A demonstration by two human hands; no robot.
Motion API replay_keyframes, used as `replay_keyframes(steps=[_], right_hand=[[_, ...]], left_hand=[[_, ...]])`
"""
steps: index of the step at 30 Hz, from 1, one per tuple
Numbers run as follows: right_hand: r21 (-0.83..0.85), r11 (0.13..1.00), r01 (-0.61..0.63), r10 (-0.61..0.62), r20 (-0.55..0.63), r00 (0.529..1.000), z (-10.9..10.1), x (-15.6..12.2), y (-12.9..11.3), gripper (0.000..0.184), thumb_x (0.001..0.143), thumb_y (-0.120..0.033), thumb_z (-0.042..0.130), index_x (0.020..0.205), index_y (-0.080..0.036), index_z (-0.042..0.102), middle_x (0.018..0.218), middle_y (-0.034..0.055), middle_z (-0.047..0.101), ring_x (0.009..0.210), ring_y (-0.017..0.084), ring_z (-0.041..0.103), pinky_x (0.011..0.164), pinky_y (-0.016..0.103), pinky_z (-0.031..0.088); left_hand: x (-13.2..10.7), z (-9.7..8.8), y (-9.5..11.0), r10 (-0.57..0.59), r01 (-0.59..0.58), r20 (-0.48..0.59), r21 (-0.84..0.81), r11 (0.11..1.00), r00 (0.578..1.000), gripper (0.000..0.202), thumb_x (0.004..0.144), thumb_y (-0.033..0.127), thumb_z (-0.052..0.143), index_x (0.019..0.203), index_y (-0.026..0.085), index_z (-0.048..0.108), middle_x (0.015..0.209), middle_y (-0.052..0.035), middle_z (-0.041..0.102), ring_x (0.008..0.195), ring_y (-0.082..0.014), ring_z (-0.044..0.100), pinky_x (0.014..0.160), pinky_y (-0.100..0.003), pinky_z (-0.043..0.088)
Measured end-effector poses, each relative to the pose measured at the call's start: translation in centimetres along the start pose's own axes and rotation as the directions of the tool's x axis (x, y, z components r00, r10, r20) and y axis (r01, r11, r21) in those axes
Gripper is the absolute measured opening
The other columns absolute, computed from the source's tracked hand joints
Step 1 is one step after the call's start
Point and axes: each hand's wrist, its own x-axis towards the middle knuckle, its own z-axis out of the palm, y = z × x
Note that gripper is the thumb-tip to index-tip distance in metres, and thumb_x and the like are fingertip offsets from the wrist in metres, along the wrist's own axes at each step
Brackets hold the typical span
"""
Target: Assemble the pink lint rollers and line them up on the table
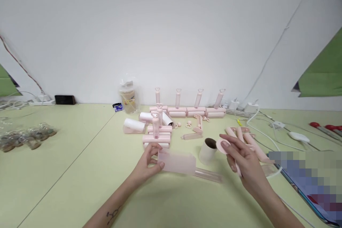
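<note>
My left hand (152,162) grips the left end of a translucent pinkish plastic casing (177,162) between thumb and fingers. A clear pinkish tube (208,175) sticks out past the casing's right end; whether the two are joined I cannot tell. My right hand (244,156) pinches a pale pink plastic part with a round disc end (222,146); most of it is hidden by the fingers. Between the hands a white paper roll (207,150) stands upright on the table, its hollow core facing up.
Several pink rollers with heart-topped handles (177,112) line the wall. Nearer lie white rolls (134,124), small heart-shaped parts (188,124) and pink curved pieces (251,142). White cables (267,130) cross the right side. Small glass jars (32,139) stand far left, a bagged cup (129,98) behind.
</note>
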Motion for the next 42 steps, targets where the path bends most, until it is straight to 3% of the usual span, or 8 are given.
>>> replay_keyframes(steps=[4,9,20,23,26,29,37,42], right_hand=[[-0.13,0.991,0.045,-0.049,-0.024,0.999,0.0,1.4,0.0,0.043,0.067,-0.049,0.066,0.097,-0.018,0.061,0.041,-0.0091,0.039,0.034,0.007,0.034,0.035,0.02,0.021],[-0.198,0.98,0.013,-0.014,-0.004,1.0,0.5,2.2,-0.3,0.043,0.063,-0.052,0.066,0.086,-0.015,0.065,0.038,-0.008,0.038,0.033,0.008,0.034,0.033,0.02,0.017],[-0.308,0.95,0.049,-0.054,-0.009,0.998,1.3,2.9,0.5,0.04,0.066,-0.051,0.063,0.088,-0.018,0.066,0.049,-0.003,0.051,0.034,0.009,0.04,0.031,0.021,0.027],[-0.349,0.931,0.112,-0.111,0.022,0.994,0.9,2.5,0.7,0.041,0.068,-0.05,0.062,0.098,-0.022,0.063,0.085,0.0048,0.064,0.035,0.007,0.041,0.032,0.023,0.034],[-0.493,0.814,0.308,-0.264,0.16,0.951,0.1,1.9,1.2,0.035,0.073,-0.046,0.06,0.102,-0.027,0.062,0.121,0.0084,0.051,0.039,0.004,0.04,0.039,0.026,0.043],[-0.629,0.63,0.456,-0.354,0.29,0.889,-0.6,1.5,1.9,0.033,0.079,-0.043,0.055,0.109,-0.03,0.057,0.128,0.0079,0.046,0.042,0.005,0.042,0.046,0.028,0.046],[-0.727,0.414,0.547,-0.414,0.385,0.825,-0.9,1.5,2.8,0.032,0.086,-0.04,0.044,0.114,-0.029,0.055,0.122,0.0066,0.055,0.043,0.008,0.047,0.048,0.028,0.047],[-0.771,0.383,0.51,-0.453,0.324,0.831,-0.1,0.7,3.1,0.031,0.087,-0.036,0.042,0.115,-0.032,0.056,0.125,0.0054,0.055,0.042,0.009,0.047,0.047,0.028,0.044]], left_hand=[[-0.3,-0.2,0.0,-0.048,0.01,0.168,0.216,0.976,0.985,0.034,0.069,0.013,0.059,0.094,0.024,0.039,0.111,-0.004,0.055,0.106,-0.0197,0.048,0.085,-0.031,0.038],[-1.1,0.2,0.3,-0.133,0.027,0.364,0.281,0.959,0.922,0.043,0.059,0.011,0.066,0.091,0.024,0.039,0.113,-0.0024,0.052,0.1,-0.0206,0.049,0.08,-0.031,0.042],[-1.5,2.2,-1.2,-0.087,-0.192,0.428,0.567,0.801,0.9,0.052,0.055,0.015,0.068,0.1,0.024,0.042,0.102,-0.003,0.047,0.096,-0.0214,0.044,0.08,-0.033,0.04],[-1.5,2.2,-1.1,-0.081,-0.204,0.429,0.577,0.791,0.9,0.052,0.057,0.021,0.071,0.1,0.024,0.043,0.103,-0.0029,0.048,0.095,-0.021,0.045,0.08,-0.032,0.04],[-1.6,2.1,-1.0,-0.065,-0.214,0.427,0.573,0.791,0.902,0.046,0.062,0.021,0.068,0.101,0.024,0.043,0.102,-0.003,0.049,0.095,-0.0202,0.045,0.08,-0.032,0.04],[-1.6,2.1,-1.0,-0.064,-0.207,0.417,0.571,0.795,0.907,0.043,0.064,0.019,0.065,0.102,0.023,0.044,0.102,-0.0034,0.048,0.096,-0.0197,0.046,0.081,-0.032,0.041],[-1.8,2.2,-1.2,-0.05,-0.213,0.413,0.565,0.797,0.909,0.044,0.064,0.018,0.064,0.103,0.024,0.043,0.102,-0.003,0.048,0.095,-0.0195,0.046,0.081,-0.032,0.041],[-1.9,2.4,-0.9,-0.062,-0.198,0.401,0.576,0.793,0.914,0.043,0.063,0.018,0.064,0.101,0.023,0.044,0.101,-0.0036,0.048,0.095,-0.0207,0.047,0.08,-0.033,0.041]])
